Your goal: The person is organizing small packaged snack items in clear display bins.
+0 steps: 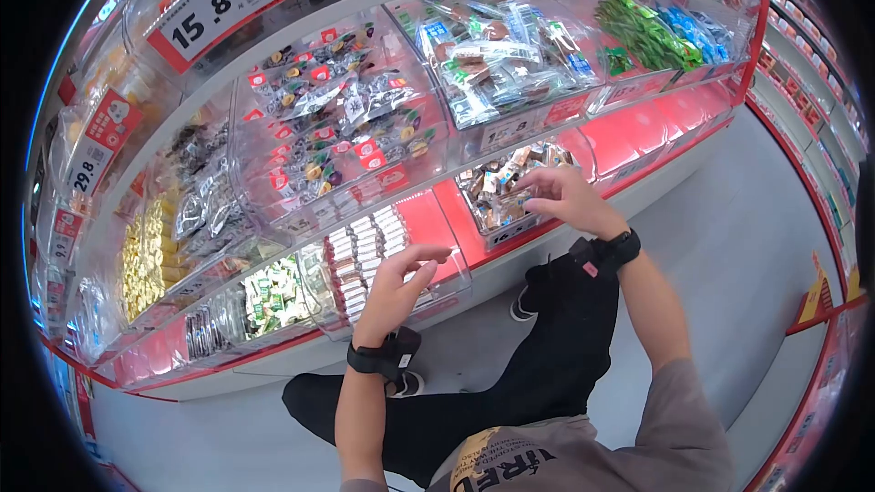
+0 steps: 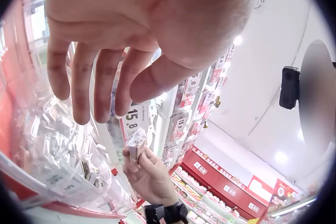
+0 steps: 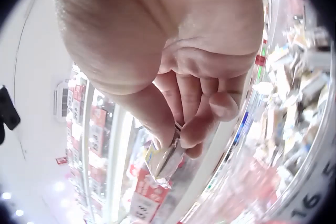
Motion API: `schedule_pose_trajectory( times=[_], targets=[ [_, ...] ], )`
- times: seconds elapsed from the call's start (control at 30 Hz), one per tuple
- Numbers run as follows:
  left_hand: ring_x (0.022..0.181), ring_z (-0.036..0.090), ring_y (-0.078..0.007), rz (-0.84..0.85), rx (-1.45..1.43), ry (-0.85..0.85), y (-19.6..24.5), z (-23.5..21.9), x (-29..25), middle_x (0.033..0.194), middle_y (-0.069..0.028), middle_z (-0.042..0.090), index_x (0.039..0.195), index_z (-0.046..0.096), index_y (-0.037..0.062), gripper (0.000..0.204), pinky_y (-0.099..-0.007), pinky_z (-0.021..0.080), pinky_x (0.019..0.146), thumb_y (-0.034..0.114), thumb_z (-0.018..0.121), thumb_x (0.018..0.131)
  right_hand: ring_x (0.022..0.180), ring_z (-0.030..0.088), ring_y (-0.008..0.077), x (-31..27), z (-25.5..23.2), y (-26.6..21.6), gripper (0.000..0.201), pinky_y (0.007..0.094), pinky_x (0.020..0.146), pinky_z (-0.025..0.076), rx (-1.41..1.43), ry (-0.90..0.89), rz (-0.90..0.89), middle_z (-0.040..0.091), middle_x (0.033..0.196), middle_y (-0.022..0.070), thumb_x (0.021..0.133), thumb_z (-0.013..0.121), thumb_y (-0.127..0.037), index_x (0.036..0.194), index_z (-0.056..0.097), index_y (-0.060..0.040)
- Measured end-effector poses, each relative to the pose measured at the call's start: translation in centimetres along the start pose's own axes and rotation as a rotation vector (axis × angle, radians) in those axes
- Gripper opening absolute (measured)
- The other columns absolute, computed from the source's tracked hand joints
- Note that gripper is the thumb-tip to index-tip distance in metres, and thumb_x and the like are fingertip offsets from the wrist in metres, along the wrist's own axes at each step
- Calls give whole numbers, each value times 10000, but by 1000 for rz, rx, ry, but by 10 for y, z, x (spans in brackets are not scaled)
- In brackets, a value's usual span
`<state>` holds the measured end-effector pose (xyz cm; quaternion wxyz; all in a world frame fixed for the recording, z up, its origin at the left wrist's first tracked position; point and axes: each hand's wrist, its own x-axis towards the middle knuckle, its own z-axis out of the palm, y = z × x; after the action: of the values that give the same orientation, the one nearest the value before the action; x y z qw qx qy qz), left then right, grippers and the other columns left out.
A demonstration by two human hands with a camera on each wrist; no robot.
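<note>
My right hand [image 1: 545, 189] hovers over a clear bin of small brown and white sweets [image 1: 492, 200] on the lowest shelf. In the right wrist view its thumb and fingers [image 3: 181, 129] pinch a small wrapped packet [image 3: 164, 162]. The left wrist view shows the same packet [image 2: 135, 144] held upright in that hand. My left hand [image 1: 415, 273] is open with relaxed fingers [image 2: 84, 85] and holds nothing. It floats just in front of a bin of red and white wrapped sticks [image 1: 365, 251].
Tilted clear bins of sweets fill the shelves above, with a price card reading 15.8 [image 1: 214, 9] and green packets [image 1: 643, 32] at top right. My knees in black trousers [image 1: 547, 355] are bent over a grey floor [image 1: 738, 246]. Another shelf unit [image 1: 825, 100] lines the right.
</note>
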<state>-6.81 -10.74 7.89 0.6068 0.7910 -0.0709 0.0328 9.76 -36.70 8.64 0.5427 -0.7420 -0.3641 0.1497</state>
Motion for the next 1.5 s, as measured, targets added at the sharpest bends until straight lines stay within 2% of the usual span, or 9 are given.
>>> schedule_pose_trajectory(
  times=[0.23, 0.47, 0.63, 0.77, 0.9, 1.13, 1.27, 1.37, 1.5],
  targets=[
    [900, 598, -141, -9, -224, 146, 22, 25, 9, 984, -88, 623, 1149, 540, -4, 305, -264, 480, 745, 181, 526, 907, 700, 551, 36, 5, 55, -39, 278, 187, 598, 430, 287, -161, 24, 577, 767, -6, 793, 652, -40, 1060, 578, -15],
    [786, 600, -99, -6, -67, 295, -2, 14, 3, 916, -70, 623, 1049, 554, -31, 251, -221, 475, 666, 64, 622, 827, 691, 563, 58, 19, 83, -36, 247, 198, 620, 446, 169, -106, -89, 621, 788, 15, 793, 667, -117, 1011, 621, -11],
    [804, 605, -126, -168, 0, 321, -8, -1, -1, 923, -91, 619, 997, 575, -23, 256, -258, 481, 684, 85, 665, 783, 713, 572, 76, 25, 43, -48, 211, 234, 613, 429, -146, -154, -64, 660, 804, 26, 808, 638, -175, 958, 657, -27],
    [838, 587, -280, 32, 533, 227, -22, 4, 8, 888, -142, 613, 941, 599, 10, 265, -375, 462, 722, 135, 688, 724, 724, 596, 135, 36, 17, -57, 208, 264, 638, 438, -376, -116, -55, 678, 846, 59, 789, 611, -165, 946, 671, -42],
    [855, 593, -345, -131, 565, 42, -28, 11, 20, 894, -188, 626, 952, 584, -4, 277, -399, 463, 749, 166, 662, 748, 731, 635, 225, 49, 22, -49, 207, 323, 668, 477, -592, -44, -150, 671, 823, 115, 762, 589, -146, 909, 674, -27],
    [840, 583, -377, -229, 738, -290, -31, 16, 49, 832, -199, 600, 974, 547, -12, 253, -465, 452, 715, 109, 578, 754, 781, 613, 314, 67, 47, 14, 176, 390, 734, 478, -657, -87, -41, 648, 832, 139, 739, 601, -124, 865, 660, -15],
    [842, 581, -382, -167, 780, -361, -44, 16, 51, 830, -220, 602, 910, 605, -42, 271, -456, 450, 739, 141, 641, 713, 834, 591, 342, 70, 66, 34, 232, 419, 757, 467, -734, -104, -12, 607, 865, 167, 753, 583, -113, 951, 610, 6],
    [811, 595, -374, -275, 700, -386, -46, 20, 57, 805, -228, 608, 841, 628, -54, 245, -438, 461, 725, 138, 659, 692, 836, 574, 380, 68, 72, 38, 267, 433, 744, 468, -691, -28, -57, 569, 892, 214, 743, 544, -53, 994, 551, 38],
    [750, 616, -365, -371, 721, -351, -54, 19, 59, 743, -240, 613, 775, 632, -72, 241, -395, 487, 665, 129, 691, 656, 822, 569, 386, 69, 74, 49, 137, 437, 711, 469, -678, -121, -50, 546, 843, 208, 706, 518, -27, 822, 532, 45]
  ],
)
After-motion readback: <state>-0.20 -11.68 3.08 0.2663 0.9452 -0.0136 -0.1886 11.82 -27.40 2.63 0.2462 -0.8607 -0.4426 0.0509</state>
